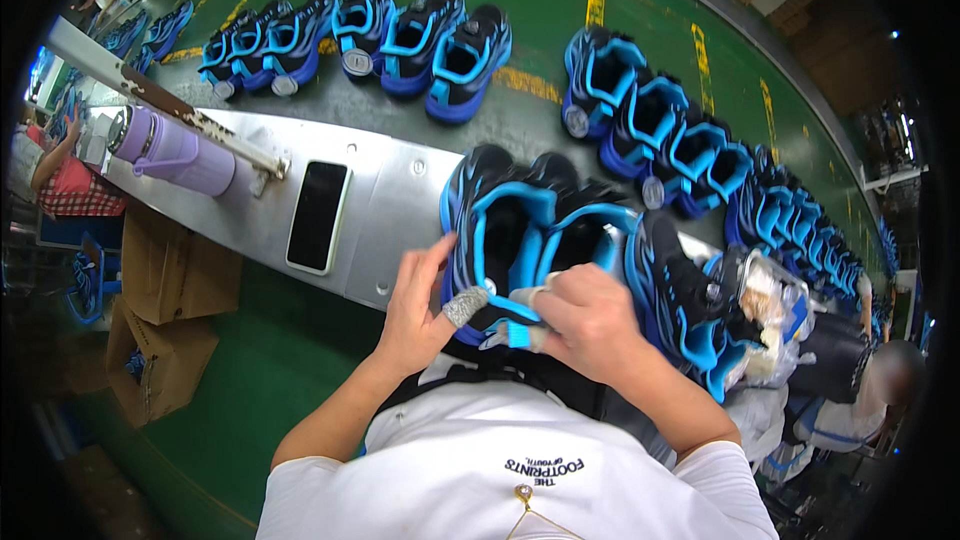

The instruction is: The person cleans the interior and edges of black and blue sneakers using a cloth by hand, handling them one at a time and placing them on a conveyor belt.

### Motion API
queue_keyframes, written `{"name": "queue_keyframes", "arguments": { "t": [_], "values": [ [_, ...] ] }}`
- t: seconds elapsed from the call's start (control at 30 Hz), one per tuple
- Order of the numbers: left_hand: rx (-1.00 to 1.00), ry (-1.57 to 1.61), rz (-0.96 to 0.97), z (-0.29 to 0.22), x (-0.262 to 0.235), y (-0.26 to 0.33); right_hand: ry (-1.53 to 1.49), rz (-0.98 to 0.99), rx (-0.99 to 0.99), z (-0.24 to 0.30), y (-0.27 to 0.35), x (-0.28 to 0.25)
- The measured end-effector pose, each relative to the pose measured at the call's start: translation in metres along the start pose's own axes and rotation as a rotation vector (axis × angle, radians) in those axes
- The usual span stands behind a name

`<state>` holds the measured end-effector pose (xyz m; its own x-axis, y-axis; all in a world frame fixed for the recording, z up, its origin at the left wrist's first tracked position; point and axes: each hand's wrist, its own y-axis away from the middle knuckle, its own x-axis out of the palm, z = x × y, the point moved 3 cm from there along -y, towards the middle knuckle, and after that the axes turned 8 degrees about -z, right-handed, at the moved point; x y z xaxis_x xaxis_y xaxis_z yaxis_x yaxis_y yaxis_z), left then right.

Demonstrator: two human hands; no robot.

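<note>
A black and blue shoe with a light-blue collar lies on the metal bench in front of me, its heel toward me. My left hand is closed on its left side and heel, the thumb, in a grey wrap, at the collar. At the heel, my right hand is closed, with pale coverings on its fingertips. By its thumb is a small light-blue piece; I cannot tell whether it is a tool or part of the shoe. A matching shoe lies alongside, and another is right of my right hand.
Left on the metal bench are a phone and a lilac bottle beside a metal bar. Rows of shoes stand on the green surface beyond. Cardboard boxes are stacked at left; plastic bags lie right. People are at both sides.
</note>
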<state>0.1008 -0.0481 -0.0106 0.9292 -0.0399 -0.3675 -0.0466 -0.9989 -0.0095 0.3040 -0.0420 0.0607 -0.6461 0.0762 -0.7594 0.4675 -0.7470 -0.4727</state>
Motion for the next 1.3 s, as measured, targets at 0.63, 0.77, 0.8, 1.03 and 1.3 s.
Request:
{"name": "queue_keyframes", "arguments": {
  "t": [0.63,0.77,0.8,1.03,1.3],
  "values": [
    [0.574,-0.416,-0.073,-0.043,0.016,-0.011,-0.19,-0.067,0.562,-0.048,0.033,0.0],
    [0.433,-0.399,-0.03,-0.041,0.019,-0.002,-0.193,0.004,0.676,-0.038,0.032,-0.006],
    [0.396,-0.414,-0.008,-0.041,0.019,-0.001,-0.122,-0.026,0.533,-0.027,0.028,-0.011],
    [0.539,-0.427,-0.006,-0.029,0.02,0.017,-0.191,0.101,0.535,0.009,0.049,-0.022],
    [0.701,-0.596,0.018,-0.027,0.025,0.03,0.207,0.081,0.178,0.015,0.075,0.005]
  ]
}}
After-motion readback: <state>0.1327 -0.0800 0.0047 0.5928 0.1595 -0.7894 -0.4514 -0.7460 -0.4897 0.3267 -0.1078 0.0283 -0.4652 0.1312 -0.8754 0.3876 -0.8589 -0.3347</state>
